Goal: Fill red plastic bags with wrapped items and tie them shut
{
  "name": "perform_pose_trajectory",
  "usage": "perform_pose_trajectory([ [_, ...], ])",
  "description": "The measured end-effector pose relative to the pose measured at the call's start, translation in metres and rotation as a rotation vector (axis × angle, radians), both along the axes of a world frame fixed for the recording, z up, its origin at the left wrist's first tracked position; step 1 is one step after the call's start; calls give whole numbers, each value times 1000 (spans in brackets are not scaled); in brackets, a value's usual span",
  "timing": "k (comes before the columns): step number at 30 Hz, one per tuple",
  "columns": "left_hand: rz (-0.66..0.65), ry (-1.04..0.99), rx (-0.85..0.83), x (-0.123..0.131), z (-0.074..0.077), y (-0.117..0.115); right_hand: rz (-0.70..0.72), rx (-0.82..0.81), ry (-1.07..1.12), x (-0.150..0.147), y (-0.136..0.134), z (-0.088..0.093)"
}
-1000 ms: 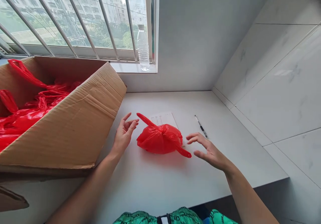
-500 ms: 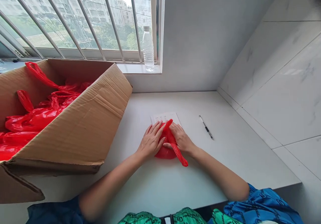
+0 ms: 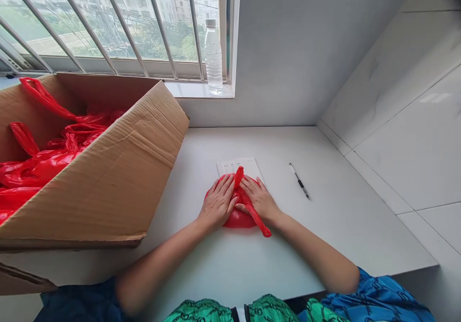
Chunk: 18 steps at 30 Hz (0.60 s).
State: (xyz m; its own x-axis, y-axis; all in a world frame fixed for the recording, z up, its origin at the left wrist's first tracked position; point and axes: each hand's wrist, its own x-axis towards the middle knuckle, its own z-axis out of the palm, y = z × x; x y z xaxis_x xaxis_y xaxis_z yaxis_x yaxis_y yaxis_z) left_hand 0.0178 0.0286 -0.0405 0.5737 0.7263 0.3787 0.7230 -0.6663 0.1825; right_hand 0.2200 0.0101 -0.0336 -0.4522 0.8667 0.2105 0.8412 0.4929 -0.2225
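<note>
A red plastic bag lies on the white tabletop, its contents hidden. One twisted handle points away from me, and the other trails toward the lower right. On the bag's left side my left hand rests flat with fingers stretched out. My right hand lies flat on the right side in the same way, beside the twisted handles. Partly under the bag is a white sheet of paper with small printed marks. To the right of my right hand lies a black and clear pen.
A big cardboard box with several red plastic bags inside stands at the left. A clear water bottle is on the windowsill behind. Tiled wall borders the table on the right.
The bag looks flatter and wider under my hands, and its far handle stands more upright. The view has shifted slightly. Both hands stay on the bag.
</note>
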Motion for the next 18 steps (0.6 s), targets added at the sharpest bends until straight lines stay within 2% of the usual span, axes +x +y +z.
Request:
perform_pose_trajectory([
  [6, -12, -84, -65, 1, -2, 1, -1, -14, 17, -1, -1, 2],
  [10, -52, -228, -142, -4, 9, -4, 31, 20, 166, 2, -8, 15],
  [14, -98, -440, -206, -15, 36, -35, 76, 17, 456, 0, -31, 41],
  [18, -168, -430, -346, -26, 80, -78, 183, -263, 658, -3, -60, 66],
])
